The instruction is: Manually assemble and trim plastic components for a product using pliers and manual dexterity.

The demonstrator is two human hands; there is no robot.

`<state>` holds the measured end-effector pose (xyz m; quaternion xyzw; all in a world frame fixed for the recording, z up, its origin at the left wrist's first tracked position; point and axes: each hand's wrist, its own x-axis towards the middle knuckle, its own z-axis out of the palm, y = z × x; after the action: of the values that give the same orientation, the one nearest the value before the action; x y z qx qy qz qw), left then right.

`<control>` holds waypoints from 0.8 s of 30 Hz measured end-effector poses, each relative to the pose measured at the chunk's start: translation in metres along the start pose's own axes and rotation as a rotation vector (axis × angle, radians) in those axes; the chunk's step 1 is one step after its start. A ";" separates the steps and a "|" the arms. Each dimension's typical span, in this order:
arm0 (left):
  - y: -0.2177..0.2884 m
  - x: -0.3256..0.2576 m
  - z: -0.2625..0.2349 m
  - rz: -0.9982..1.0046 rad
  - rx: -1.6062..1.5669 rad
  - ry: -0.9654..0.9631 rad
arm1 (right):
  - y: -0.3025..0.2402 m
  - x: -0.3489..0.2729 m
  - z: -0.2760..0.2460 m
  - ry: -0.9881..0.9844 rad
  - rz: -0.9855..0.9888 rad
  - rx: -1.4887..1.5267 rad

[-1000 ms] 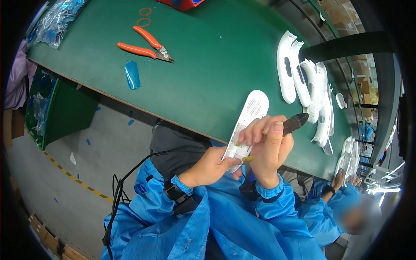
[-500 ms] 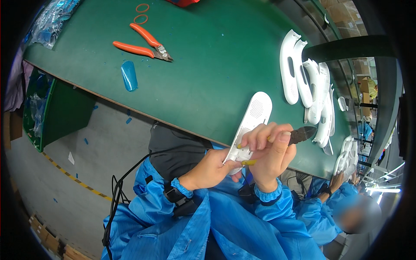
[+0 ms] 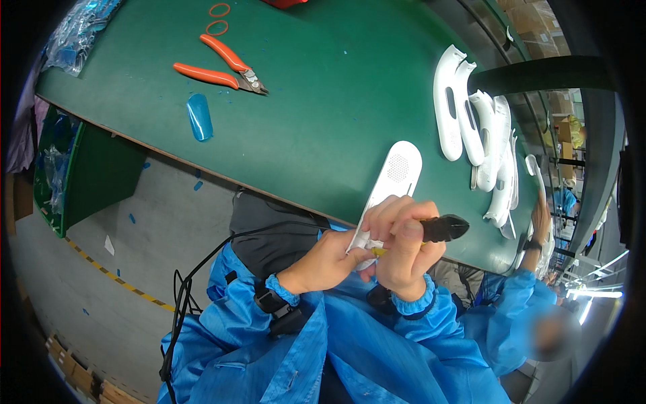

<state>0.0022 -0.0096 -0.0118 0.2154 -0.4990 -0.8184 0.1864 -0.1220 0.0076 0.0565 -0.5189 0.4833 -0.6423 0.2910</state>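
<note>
A long white plastic cover (image 3: 396, 168), rounded at its far end and dotted with small holes, is tilted over the table's near edge. My left hand (image 3: 324, 261) is closed on its near end. In my right hand (image 3: 404, 246) is a pair of yellow-handled pliers (image 3: 447, 229); their dark jaws point right, away from the cover. The right fingers wrap the handles and lie against the cover's near part. What the handle ends touch is hidden by my fingers.
Orange-handled cutters (image 3: 222, 64) lie open on the green table (image 3: 303, 121), beside a blue film piece (image 3: 199, 117) and two orange rings (image 3: 218, 27). Several white covers (image 3: 447, 101) are heaped at right. A co-worker's arm (image 3: 528, 269) reaches in beyond them. A plastic bag (image 3: 79, 34) lies far left.
My right hand and the pliers have shifted left and a little down, closer over the cover. My left hand stays put. The co-worker's arm has stretched farther up the table.
</note>
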 end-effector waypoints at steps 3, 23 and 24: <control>-0.010 0.000 0.004 0.139 0.132 0.046 | -0.008 0.002 -0.001 -0.123 0.047 -0.175; 0.056 -0.011 0.007 0.128 -0.205 -0.016 | -0.060 0.029 -0.046 -0.185 0.509 -0.443; 0.066 -0.006 0.007 0.168 -0.243 -0.018 | -0.058 0.029 -0.043 -0.234 0.497 -0.482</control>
<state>0.0095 -0.0299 0.0507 0.1416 -0.4140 -0.8563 0.2743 -0.1641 0.0170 0.1219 -0.5093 0.6956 -0.3561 0.3606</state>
